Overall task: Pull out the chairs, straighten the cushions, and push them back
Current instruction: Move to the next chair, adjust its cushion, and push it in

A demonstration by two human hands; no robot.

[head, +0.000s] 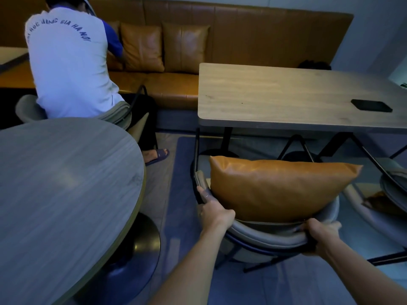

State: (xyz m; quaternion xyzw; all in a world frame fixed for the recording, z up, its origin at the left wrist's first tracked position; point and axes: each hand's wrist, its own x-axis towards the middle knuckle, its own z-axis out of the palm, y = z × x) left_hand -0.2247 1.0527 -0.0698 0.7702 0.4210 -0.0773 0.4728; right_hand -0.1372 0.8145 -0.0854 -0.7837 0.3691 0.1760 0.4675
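Observation:
A grey padded chair [264, 235] with a black metal frame stands in front of me, facing the rectangular wooden table [286, 95]. An orange leather cushion [275, 186] stands upright on its seat, leaning against the curved backrest. My left hand [214, 213] grips the left end of the backrest. My right hand [320, 235] grips the backrest's right end from behind. Both arms are stretched forward.
A round wooden table [61, 190] on a metal pedestal fills the left. A person in a white shirt [68, 62] sits bent toward the orange sofa [253, 34] with its cushions. A black phone [371, 105] lies on the rectangular table. Another grey chair [394, 188] stands at the right.

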